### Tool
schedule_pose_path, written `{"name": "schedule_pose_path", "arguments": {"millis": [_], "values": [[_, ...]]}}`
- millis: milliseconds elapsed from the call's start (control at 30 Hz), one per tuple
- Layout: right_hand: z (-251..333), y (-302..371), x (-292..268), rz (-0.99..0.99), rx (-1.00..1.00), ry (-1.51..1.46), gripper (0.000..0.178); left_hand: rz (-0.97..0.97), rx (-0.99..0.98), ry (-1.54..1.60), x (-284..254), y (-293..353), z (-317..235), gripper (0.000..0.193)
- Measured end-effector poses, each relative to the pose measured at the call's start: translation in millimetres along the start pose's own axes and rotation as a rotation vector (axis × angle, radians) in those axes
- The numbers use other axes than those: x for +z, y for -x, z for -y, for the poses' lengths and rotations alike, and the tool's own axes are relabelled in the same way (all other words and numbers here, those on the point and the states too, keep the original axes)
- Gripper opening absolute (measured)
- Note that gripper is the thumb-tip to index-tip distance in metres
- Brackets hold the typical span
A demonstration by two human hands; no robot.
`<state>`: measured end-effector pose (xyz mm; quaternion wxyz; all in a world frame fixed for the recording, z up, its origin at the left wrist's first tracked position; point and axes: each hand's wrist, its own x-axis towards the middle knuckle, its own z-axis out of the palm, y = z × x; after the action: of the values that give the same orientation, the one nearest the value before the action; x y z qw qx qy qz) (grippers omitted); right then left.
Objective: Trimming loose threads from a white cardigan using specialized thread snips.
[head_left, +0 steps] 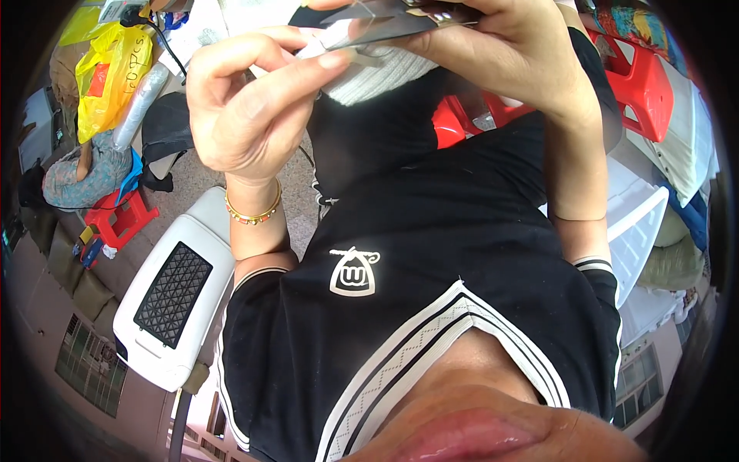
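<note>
Both of my hands are raised at the top of the head view, close together. My left hand (258, 100) is closed, with thumb and forefinger pinching the edge of a white ribbed knit piece (385, 81). A gold and orange bangle (252, 214) circles that wrist. My right hand (523, 58) is closed around a thin, dark, shiny flat piece (408, 25) that tapers toward my left fingertips. Its far end and my right fingertips are partly cut off by the upper edge, so its kind is unclear.
Red plastic stools (635, 88) stand at the right. A white machine part with a black mesh panel (174, 292) is beside my left elbow. Farther left are a yellow plastic bag (112, 73) and another person in a patterned top (88, 177). A translucent crate (639, 219) is at right.
</note>
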<state>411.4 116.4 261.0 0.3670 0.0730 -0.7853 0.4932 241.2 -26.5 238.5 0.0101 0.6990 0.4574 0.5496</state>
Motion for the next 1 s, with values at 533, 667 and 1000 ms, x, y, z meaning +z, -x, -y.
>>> {"name": "schedule_pose_path", "arguments": {"millis": [533, 667, 1000], "values": [[27.4, 13.5, -28.9, -0.304, 0.587, 0.140, 0.007, 0.049, -0.311, 0.071, -10.4, 6.5, 4.9, 0.031], [23.7, 32.6, -25.0, -0.603, 0.537, 0.398, 0.011, 0.169, -0.340, 0.053, -17.9, -1.4, 6.9, 0.032], [57.0, 29.8, 18.6, -0.190, 0.378, 0.474, 0.044, 0.078, -0.181, -0.325, -9.4, 2.3, -16.2, 0.025]]}}
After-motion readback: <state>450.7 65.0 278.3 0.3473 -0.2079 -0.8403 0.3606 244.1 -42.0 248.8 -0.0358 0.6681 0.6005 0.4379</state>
